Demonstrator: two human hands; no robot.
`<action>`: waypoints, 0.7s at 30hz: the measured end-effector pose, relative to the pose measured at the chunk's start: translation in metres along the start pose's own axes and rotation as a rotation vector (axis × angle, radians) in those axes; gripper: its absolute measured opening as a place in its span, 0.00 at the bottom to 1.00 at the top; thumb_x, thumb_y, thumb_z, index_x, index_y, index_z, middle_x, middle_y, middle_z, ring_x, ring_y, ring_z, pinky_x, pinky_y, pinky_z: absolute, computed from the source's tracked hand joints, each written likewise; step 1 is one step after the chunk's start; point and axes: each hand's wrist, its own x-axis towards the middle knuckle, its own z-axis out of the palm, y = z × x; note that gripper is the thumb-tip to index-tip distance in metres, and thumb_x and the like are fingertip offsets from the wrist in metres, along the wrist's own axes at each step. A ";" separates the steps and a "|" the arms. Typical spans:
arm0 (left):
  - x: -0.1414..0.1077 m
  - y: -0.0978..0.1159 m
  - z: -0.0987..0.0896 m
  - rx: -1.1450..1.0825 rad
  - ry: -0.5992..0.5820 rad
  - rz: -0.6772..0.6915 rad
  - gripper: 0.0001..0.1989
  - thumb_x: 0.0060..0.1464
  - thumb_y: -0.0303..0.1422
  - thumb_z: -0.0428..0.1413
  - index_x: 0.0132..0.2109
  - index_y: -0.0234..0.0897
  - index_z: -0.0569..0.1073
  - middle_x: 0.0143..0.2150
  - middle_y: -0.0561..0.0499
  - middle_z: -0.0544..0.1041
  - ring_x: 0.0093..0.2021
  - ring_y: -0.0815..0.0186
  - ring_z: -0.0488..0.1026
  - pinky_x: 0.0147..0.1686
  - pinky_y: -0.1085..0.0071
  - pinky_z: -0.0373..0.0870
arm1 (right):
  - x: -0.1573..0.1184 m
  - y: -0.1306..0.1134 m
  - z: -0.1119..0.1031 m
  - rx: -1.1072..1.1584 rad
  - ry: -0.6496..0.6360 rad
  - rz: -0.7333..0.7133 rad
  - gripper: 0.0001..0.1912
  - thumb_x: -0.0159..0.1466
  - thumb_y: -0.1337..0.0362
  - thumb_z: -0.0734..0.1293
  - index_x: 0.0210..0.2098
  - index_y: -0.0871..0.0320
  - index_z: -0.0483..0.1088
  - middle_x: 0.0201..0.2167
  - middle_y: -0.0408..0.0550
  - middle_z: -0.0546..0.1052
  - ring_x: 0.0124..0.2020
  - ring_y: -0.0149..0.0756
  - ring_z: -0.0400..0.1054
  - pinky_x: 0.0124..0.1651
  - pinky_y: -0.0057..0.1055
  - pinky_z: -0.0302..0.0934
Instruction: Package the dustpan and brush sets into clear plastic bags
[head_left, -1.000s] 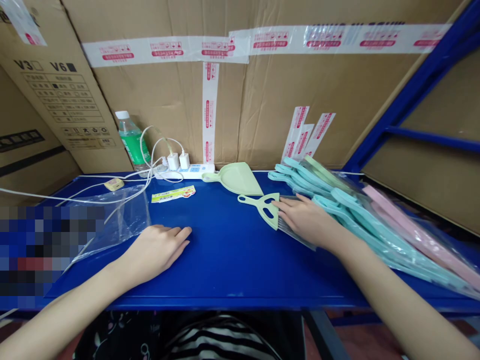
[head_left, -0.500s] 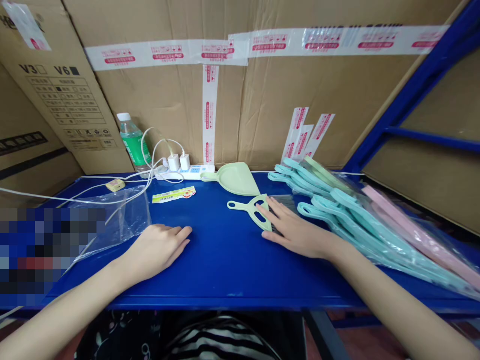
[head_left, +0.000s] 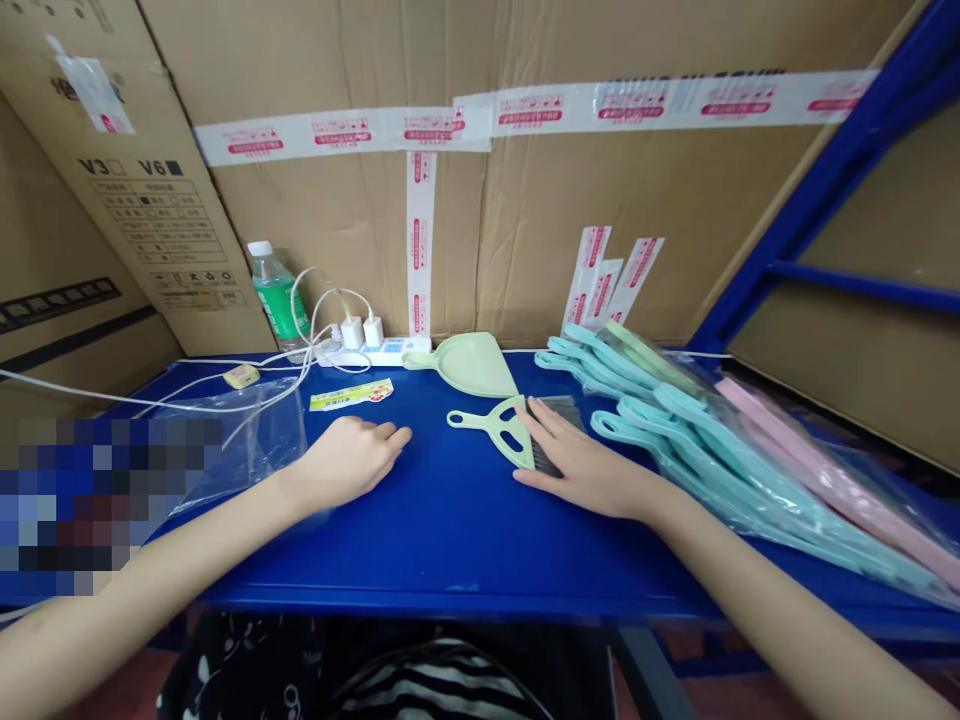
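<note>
A pale green hand brush (head_left: 495, 428) with dark bristles lies flat on the blue table (head_left: 450, 540). My right hand (head_left: 581, 455) rests over its bristle end with the fingers stretched out, hiding part of the bristles. Just behind the brush is a matching green dustpan (head_left: 474, 365), its handle pointing left. To the left of the brush, my left hand (head_left: 352, 460) hovers at or just above the tabletop, its fingers curled. Whether anything is inside those fingers is hidden. A yellow-green printed strip (head_left: 351, 395) lies beyond this hand.
Several turquoise handled pieces (head_left: 675, 430) and pink ones (head_left: 795, 430) in clear plastic cover the right side. At back left stand a green-labelled bottle (head_left: 279, 300) and a white power strip (head_left: 405, 347) with cables. A clear bag (head_left: 262, 440) lies left. Cardboard (head_left: 330, 210) walls the back.
My left hand has moved right, toward the brush, its fingers still curled. My right hand has slid slightly left, and the brush has shifted slightly. The camera view has tilted a little.
</note>
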 end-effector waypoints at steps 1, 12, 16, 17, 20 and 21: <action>0.008 0.002 -0.003 0.017 0.015 0.000 0.12 0.60 0.26 0.44 0.44 0.33 0.72 0.29 0.48 0.76 0.26 0.63 0.75 0.25 0.68 0.67 | -0.001 0.000 -0.001 -0.026 0.020 -0.001 0.40 0.66 0.42 0.54 0.67 0.63 0.51 0.66 0.64 0.55 0.66 0.51 0.48 0.62 0.47 0.55; 0.106 -0.002 -0.007 0.033 0.011 0.038 0.14 0.57 0.19 0.47 0.47 0.31 0.72 0.41 0.41 0.76 0.37 0.59 0.77 0.30 0.67 0.70 | -0.001 -0.001 -0.007 -0.093 0.086 -0.084 0.26 0.66 0.52 0.60 0.59 0.58 0.66 0.59 0.60 0.69 0.59 0.51 0.63 0.55 0.47 0.64; 0.117 -0.003 -0.003 0.044 -0.007 0.064 0.10 0.57 0.19 0.50 0.41 0.31 0.74 0.33 0.44 0.77 0.33 0.60 0.77 0.29 0.68 0.69 | -0.002 0.001 -0.009 -0.089 0.110 -0.111 0.19 0.68 0.60 0.58 0.55 0.57 0.70 0.55 0.57 0.73 0.55 0.48 0.68 0.52 0.43 0.67; 0.116 -0.003 -0.004 0.051 -0.011 0.070 0.10 0.57 0.19 0.50 0.40 0.31 0.74 0.33 0.44 0.77 0.33 0.59 0.77 0.28 0.68 0.68 | -0.002 0.002 -0.009 -0.082 0.123 -0.120 0.18 0.68 0.62 0.58 0.53 0.56 0.71 0.53 0.56 0.74 0.52 0.47 0.70 0.49 0.42 0.68; 0.107 -0.005 -0.008 0.069 -0.023 0.086 0.12 0.56 0.17 0.49 0.40 0.30 0.74 0.33 0.43 0.77 0.31 0.59 0.77 0.26 0.68 0.66 | -0.002 0.001 -0.010 -0.054 0.167 -0.122 0.15 0.67 0.65 0.57 0.46 0.55 0.73 0.45 0.53 0.77 0.45 0.44 0.73 0.42 0.38 0.69; 0.102 -0.006 -0.009 0.076 -0.023 0.092 0.12 0.56 0.17 0.49 0.40 0.31 0.74 0.33 0.44 0.77 0.31 0.60 0.77 0.25 0.68 0.65 | -0.003 0.001 -0.010 -0.046 0.184 -0.118 0.14 0.67 0.65 0.57 0.43 0.55 0.74 0.42 0.52 0.77 0.43 0.43 0.73 0.40 0.37 0.69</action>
